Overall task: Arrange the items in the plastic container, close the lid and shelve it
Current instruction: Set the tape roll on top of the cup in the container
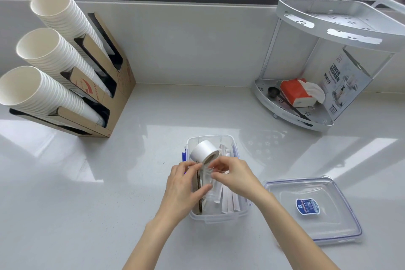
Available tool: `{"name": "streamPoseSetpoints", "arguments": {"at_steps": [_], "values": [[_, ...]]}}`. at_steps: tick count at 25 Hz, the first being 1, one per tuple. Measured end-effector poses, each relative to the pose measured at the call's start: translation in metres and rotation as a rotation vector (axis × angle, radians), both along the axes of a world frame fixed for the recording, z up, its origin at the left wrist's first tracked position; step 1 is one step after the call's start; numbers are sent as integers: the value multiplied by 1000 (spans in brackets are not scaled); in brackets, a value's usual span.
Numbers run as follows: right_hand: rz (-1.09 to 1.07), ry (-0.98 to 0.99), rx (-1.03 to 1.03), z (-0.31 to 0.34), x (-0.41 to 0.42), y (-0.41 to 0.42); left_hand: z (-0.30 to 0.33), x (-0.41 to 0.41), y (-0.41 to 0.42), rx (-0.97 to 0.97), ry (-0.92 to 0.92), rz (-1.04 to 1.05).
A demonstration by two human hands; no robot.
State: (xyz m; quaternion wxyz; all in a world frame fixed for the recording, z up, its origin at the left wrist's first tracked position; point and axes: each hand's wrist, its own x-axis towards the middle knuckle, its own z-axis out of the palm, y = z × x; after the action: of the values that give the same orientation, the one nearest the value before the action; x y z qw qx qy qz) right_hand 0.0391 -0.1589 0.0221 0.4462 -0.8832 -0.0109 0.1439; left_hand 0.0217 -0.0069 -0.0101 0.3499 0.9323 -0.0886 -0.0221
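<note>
The clear rectangular plastic container with blue side clips [215, 218] sits open on the glossy white counter [87, 193], and all positions here are given from it. Both hands work over its middle: the left hand [183, 190] and right hand [235, 178] have their fingers curled and pinched on a small clear plastic cup or sleeve [208, 178], which is too transparent to identify firmly. At the container's far end stands a white roll of tape or labels [203, 151]; along its left wall stand brown cardboard pieces [198, 186]; toward its right lie white paper sachets [230, 201]. The step is best done by seating the clear item low between cardboard and sachets, so nothing stands above the rim. The clear blue-edged lid with a blue label [313, 206] lies just right of the container. The grey two-tier corner shelf rack [328, 55] stands beyond it to the right, partly cut off by the frame edge. The container floor is hidden.
</note>
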Motion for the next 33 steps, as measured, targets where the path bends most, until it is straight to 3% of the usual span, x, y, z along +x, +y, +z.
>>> {"name": "streamPoseSetpoints", "arguments": {"at_steps": [10,13,14,16,19,24,30,33], "values": [[-17,15,180,-8,6,11,-4,7,-14,-37,29,50],[-248,-3,357,-13,9,8,-3,6,-13,-81,28,88],[-343,-31,332,-15,10,5,-3,7,-13,-104,37,103],[-306,-87,86,-21,11,-3,-2,6,-12,-137,58,118],[126,-50,-303,-33,7,-1,-2,5,-12,-182,69,145],[541,-23,-646,-42,0,7,-2,5,-11,-210,83,141],[619,-84,-871,-36,-5,8,-3,6,-12,-189,71,144],[577,-221,-900,-37,-7,1,-7,6,-14,-61,3,114]]}}
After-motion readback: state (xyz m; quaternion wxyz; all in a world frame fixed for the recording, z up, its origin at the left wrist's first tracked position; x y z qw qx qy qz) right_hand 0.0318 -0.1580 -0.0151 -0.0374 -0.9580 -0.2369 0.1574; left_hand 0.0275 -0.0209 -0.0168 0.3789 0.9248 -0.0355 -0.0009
